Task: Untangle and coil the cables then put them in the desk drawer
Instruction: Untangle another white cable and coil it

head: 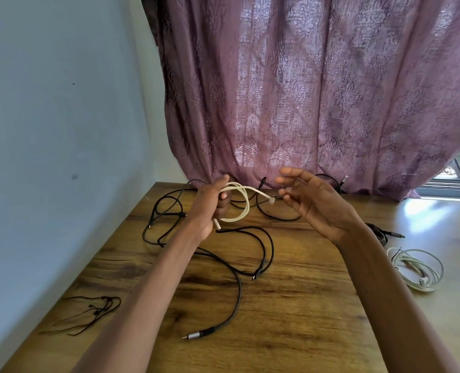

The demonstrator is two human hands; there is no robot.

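two hands are up over the wooden worktop (290,305). your left hand (210,208) grips a cream braided cable (239,203) gathered into a few loose loops, fingers curled round the bundle, with one plug poking out below the palm. your right hand (312,200) holds nothing, fingers spread and relaxed, its fingertips just beside the cable's free white plug end (272,201). that braid looks light and soft yet a bit springy, so the loops will likely want to fan open; take the free end just behind the plug, not by the plug itself, and keep the bundle pinched where the loops cross. below your hands the long black cables (237,265) sprawl in tangled curves across the worktop, one ending in a metal plug (196,334) near you. a thin black earphone cord (94,310) lies apart at the left, and a coiled white cable (417,270) sits at the right. no drawer shows.
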